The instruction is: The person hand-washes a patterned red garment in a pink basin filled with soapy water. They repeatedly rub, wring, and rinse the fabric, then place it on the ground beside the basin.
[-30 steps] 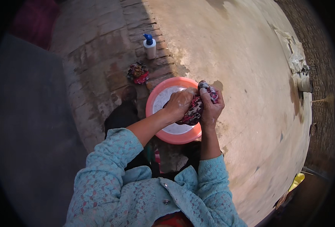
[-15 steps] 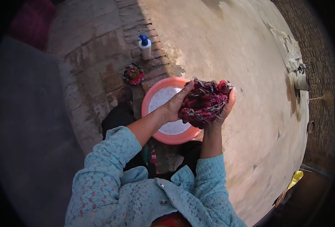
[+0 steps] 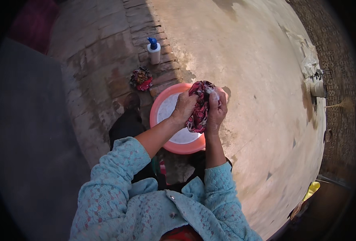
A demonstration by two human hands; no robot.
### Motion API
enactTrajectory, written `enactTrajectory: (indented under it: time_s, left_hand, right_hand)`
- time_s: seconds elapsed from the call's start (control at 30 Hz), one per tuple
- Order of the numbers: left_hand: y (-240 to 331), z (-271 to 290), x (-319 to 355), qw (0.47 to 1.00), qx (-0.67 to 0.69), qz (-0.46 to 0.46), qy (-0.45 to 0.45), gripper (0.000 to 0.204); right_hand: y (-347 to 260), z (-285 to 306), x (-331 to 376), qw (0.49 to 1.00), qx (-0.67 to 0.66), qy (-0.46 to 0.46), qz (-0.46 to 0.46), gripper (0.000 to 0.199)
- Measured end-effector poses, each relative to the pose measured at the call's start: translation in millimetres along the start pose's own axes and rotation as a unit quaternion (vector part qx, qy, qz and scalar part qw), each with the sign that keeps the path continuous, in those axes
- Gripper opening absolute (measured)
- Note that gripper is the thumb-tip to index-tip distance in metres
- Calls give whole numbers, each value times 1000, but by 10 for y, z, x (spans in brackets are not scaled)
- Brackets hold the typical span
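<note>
Between my two hands is a bunched, dark red and black patterned cloth (image 3: 198,114) with pale patches, held above a basin. My left hand (image 3: 185,107) grips its left side with the fingers curled in. My right hand (image 3: 217,110) is closed round the right side, where whitish suds show near the thumb. Below them the round pink basin (image 3: 155,110) holds white, foamy water (image 3: 168,107). The cloth and my hands cover the basin's right part.
Beyond the basin, a white pump bottle (image 3: 154,54) with a blue top stands on the brick edging. A crumpled patterned cloth (image 3: 141,78) lies on the bricks nearby. Pale concrete (image 3: 258,120) stretches right towards a brick wall (image 3: 342,80), with a light-coloured bucket (image 3: 318,89) beside it.
My hands have come closer together and squeezed the cloth into a narrower bundle. My right hand has moved left, and my left hand's fingers have curled into the cloth.
</note>
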State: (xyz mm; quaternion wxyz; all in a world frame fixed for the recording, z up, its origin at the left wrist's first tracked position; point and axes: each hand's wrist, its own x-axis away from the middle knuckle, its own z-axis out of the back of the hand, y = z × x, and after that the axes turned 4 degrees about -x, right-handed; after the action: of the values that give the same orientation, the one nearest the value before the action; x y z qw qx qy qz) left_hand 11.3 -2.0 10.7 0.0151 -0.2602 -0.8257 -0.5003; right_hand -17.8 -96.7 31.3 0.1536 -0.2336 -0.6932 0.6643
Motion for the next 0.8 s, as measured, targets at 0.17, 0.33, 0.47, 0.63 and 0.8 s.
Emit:
enactTrajectory:
  time_s: [0.17,0.33,0.47,0.63,0.8]
  left_hand:
    - [-14,347,-127,995,73,-9,-70,36]
    - [21,-27,51,975,177,120,-51,22]
    - [-3,96,-76,990,100,74,59,21]
    - [-25,318,-167,996,82,43,-7,17]
    - [7,72,76,984,102,111,-95,26]
  right_hand:
    - [-199,-268,458,893,262,-143,336,15]
    - [95,54,-159,987,139,28,70,10]
    - [88,-179,168,981,176,23,83,20]
    - [-71,-281,538,915,206,-133,322,26]
    - [156,28,-110,987,118,83,77,14]
